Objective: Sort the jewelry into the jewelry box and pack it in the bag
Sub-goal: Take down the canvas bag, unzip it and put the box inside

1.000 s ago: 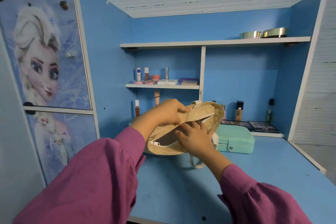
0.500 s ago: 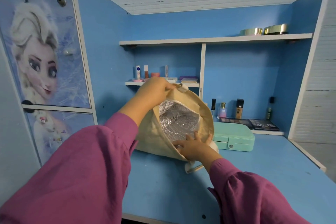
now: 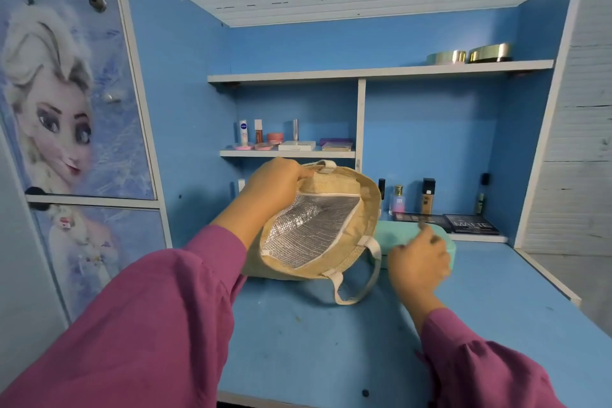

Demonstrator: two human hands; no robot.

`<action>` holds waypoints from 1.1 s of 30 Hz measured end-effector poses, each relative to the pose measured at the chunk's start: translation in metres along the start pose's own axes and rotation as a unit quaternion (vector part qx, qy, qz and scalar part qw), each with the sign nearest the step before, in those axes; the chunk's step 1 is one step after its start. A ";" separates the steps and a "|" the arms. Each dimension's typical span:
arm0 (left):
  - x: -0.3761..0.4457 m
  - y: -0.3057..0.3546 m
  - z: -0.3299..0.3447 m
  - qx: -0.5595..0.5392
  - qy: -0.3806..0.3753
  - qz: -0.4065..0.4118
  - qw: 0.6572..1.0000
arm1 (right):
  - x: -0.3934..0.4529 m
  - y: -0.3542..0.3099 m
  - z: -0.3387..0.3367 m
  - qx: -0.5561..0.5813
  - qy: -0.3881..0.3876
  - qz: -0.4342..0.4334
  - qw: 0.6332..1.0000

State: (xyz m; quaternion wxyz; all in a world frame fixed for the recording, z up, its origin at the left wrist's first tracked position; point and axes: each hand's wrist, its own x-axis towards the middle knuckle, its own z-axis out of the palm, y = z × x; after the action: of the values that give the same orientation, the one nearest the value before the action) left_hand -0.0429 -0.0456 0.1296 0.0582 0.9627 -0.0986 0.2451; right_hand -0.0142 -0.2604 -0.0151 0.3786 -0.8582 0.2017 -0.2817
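A beige woven bag with a silver foil lining stands on the blue desk, its mouth wide open toward me. My left hand grips the bag's upper rim and holds it up. The closed mint-green jewelry box lies on the desk just right of the bag, mostly hidden behind my right hand. That hand is blurred, hovering in front of the box with fingers loosely spread, and whether it touches the box is unclear. One bag handle loops onto the desk.
Cosmetic bottles and dark makeup palettes line the desk's back. A small shelf above the bag holds more cosmetics. Gold tins sit on the top shelf. A cabinet door with a cartoon picture stands at left.
My right hand has left the bag's lower rim and moved right to the jewelry box. The bag's mouth has opened wider and tilted, still held up by my left hand.
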 end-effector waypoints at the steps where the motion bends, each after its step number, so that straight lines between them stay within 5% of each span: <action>1: 0.000 0.001 0.000 0.002 -0.001 0.001 1.000 | 0.004 0.006 -0.003 -0.031 -0.028 0.067 0.997; 4: 0.001 0.003 0.001 0.004 0.001 0.004 1.000 | 0.015 0.017 -0.003 -0.077 -0.096 0.150 0.981; 8: 0.001 0.006 0.004 0.006 -0.002 -0.001 1.000 | 0.017 0.023 0.002 -0.139 -0.144 0.141 0.970; 16: 0.004 -0.001 0.006 0.009 -0.002 0.003 1.000 | 0.033 0.019 0.019 -0.142 -0.125 0.121 0.974; 22: 0.006 -0.005 0.006 0.003 -0.001 -0.002 1.000 | 0.046 0.004 0.016 0.052 -0.102 0.128 0.985; 27: 0.007 -0.006 0.007 -0.003 -0.009 -0.012 1.000 | 0.048 -0.018 0.017 0.270 -0.126 0.207 0.932; 33: 0.006 -0.005 0.007 -0.003 -0.014 -0.007 1.000 | 0.037 -0.012 0.017 0.349 -0.101 0.229 0.903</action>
State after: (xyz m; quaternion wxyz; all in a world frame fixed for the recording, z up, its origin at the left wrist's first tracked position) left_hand -0.0333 -0.0427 0.1262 0.0613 0.9666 -0.0934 0.2306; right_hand 0.0265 -0.2641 -0.0034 0.7260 -0.6257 0.2420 -0.1515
